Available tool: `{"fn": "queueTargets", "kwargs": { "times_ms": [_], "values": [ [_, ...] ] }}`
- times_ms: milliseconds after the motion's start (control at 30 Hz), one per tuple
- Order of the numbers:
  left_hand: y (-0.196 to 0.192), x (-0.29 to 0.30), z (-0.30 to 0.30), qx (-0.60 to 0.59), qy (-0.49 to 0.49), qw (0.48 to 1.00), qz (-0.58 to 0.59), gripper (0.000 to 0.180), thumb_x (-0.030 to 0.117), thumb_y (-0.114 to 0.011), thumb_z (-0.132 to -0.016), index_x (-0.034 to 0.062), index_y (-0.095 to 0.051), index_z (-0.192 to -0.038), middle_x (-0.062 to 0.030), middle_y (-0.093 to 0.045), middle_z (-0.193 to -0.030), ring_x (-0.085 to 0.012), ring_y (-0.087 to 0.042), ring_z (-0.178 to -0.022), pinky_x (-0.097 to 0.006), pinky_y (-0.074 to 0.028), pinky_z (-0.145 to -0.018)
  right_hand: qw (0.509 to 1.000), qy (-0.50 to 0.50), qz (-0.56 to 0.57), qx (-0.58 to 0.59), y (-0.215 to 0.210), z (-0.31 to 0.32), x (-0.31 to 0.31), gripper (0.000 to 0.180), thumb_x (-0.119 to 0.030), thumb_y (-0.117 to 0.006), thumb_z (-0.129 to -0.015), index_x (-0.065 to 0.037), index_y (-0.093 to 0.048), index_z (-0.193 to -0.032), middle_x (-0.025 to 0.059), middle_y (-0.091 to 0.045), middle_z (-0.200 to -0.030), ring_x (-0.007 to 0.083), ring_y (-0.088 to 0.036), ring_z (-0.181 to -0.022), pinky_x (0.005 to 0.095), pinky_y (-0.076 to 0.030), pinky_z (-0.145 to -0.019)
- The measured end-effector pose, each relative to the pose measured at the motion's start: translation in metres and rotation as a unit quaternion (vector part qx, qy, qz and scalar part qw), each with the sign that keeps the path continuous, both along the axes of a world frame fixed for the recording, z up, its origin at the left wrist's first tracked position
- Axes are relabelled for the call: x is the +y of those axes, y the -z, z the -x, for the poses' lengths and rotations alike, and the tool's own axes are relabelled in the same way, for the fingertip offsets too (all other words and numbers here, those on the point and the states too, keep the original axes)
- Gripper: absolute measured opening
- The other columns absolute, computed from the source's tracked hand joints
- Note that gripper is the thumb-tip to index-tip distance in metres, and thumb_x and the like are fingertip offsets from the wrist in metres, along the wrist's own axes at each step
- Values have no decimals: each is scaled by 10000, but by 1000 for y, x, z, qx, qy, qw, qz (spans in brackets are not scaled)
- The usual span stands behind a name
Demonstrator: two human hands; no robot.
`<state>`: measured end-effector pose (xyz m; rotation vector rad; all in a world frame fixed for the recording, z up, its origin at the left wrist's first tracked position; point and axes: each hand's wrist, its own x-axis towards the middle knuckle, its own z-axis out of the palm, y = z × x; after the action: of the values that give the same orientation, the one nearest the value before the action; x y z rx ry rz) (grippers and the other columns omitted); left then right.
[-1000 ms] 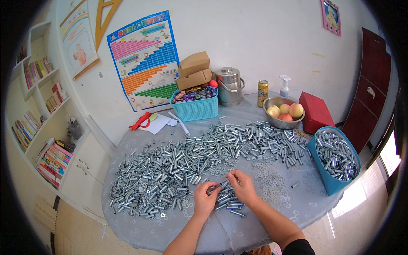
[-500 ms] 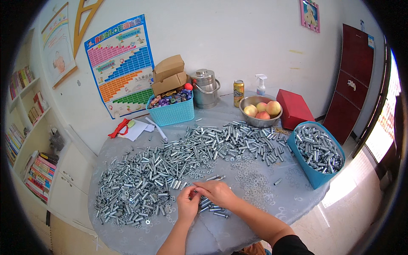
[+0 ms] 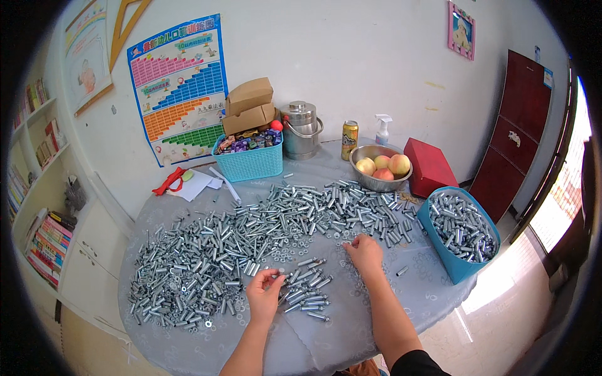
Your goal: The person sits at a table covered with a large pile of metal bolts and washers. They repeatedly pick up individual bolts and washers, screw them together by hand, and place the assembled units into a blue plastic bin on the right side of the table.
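R hand (image 3: 365, 255) moved off L hand (image 3: 263, 293), now nr washers (image 3: 353, 276).

Silver-toned metal cylinders (image 3: 301, 210) gleam against a grey tablecloth (image 3: 213, 351) with a paler printed pattern, beside a teal-blue bin (image 3: 459, 269) and a light-blue lattice-patterned basket (image 3: 251, 165). Yellow peaches blushed with red (image 3: 398, 165) fill a silver bowl (image 3: 380, 184) near a gold-yellow can (image 3: 349, 139) and a solid red box (image 3: 431, 167), while a blue-bordered poster (image 3: 182, 88) shows stepped blocks of pink, blue, orange and green on a white wall (image 3: 351, 62).
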<state>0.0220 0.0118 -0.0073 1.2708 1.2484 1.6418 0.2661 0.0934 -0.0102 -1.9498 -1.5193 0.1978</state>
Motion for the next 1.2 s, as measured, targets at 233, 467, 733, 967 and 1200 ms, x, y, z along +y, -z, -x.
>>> {"fn": "queueTargets", "kwargs": {
  "times_ms": [233, 467, 733, 967, 1200],
  "values": [
    [-2, -1, 3, 5, -7, 1000, 8, 156, 1, -666, -733, 3, -607, -877, -9, -594, -794, -40, -494, -664, -178, -415, -601, 997, -56, 28, 37, 6, -2, 3, 245, -251, -711, -666, -45, -648, -785, 109, -641, -732, 241, -614, -669, 335, -469, -596],
    [-2, 1, 5, -54, 14, 998, 13, 183, -16, -642, -753, -8, -588, -927, -45, -606, -833, -61, -536, -714, -184, -443, -636, 931, -184, 29, 315, 0, 6, 5, 178, -145, -677, -743, -14, -639, -858, 15, -630, -745, 106, -571, -660, 239, -441, -587],
    [-9, 0, 6, -140, 58, 988, 37, 220, -19, -577, -804, -29, -545, -1022, -114, -617, -932, -124, -598, -760, -247, -516, -690, 807, -290, 150, 492, -22, 30, -8, 152, -146, -605, -826, -46, -590, -939, -11, -598, -847, 67, -541, -783, 201, -424, -668],
    [-14, -1, 9, -301, 79, 941, 132, 186, 20, -558, -829, -34, -548, -1007, -142, -605, -927, -213, -620, -815, -305, -535, -723, 758, -382, 177, 499, -22, 65, -25, 140, -123, -609, -824, -44, -600, -940, -11, -598, -837, 66, -537, -771, 205, -423, -683],
    [-11, -1, 10, -347, 94, 919, 163, 168, 57, -571, -834, -43, -554, -968, -143, -597, -924, -229, -620, -825, -311, -539, -729, 762, -379, 183, 492, -26, 77, -35, 158, -132, -617, -820, -42, -605, -948, -4, -604, -850, 71, -543, -779, 210, -426, -698]
  ]
}}
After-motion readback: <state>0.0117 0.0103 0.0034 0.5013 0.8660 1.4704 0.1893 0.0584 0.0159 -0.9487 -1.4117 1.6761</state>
